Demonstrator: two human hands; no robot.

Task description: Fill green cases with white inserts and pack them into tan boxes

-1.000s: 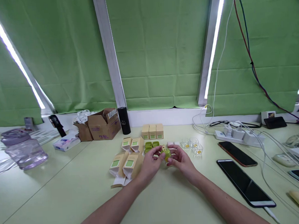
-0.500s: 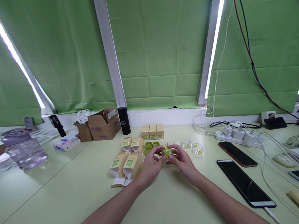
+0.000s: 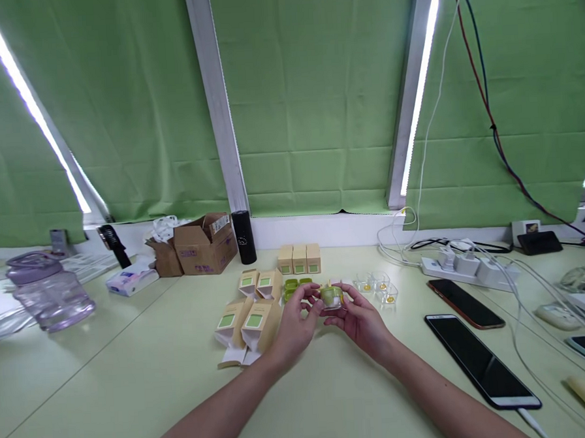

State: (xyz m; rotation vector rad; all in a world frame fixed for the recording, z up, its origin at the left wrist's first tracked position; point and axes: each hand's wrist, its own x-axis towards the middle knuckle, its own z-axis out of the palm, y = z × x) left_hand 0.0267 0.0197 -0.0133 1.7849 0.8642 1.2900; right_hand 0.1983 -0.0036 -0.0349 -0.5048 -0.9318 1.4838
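Observation:
Between my two hands is a small green-and-clear container (image 3: 332, 298), raised above the table. The fingers of my left hand (image 3: 297, 323) are closed at its left side. My right hand (image 3: 361, 323) grips its right side with thumb and fingers. Just behind my left hand sit several small green square cups (image 3: 291, 284), partly covered by the fingers. Several clear square cups (image 3: 380, 280) with yellow spots stand beyond my right hand. Several kraft-paper boxes (image 3: 261, 325) with green labels, the front ones with open flaps, stand left of my left hand.
Three more kraft boxes (image 3: 299, 258) stand at the back, near a black cylinder (image 3: 244, 238) and a cardboard carton (image 3: 206, 246). Phones (image 3: 481, 359), a power strip (image 3: 466, 272) and loose cables lie on the right. A purple-tinted jug (image 3: 51, 297) stands at the left.
The container has turned in my fingers and moved slightly right; its clear part now shows more. My right hand's fingers have shifted lower around it.

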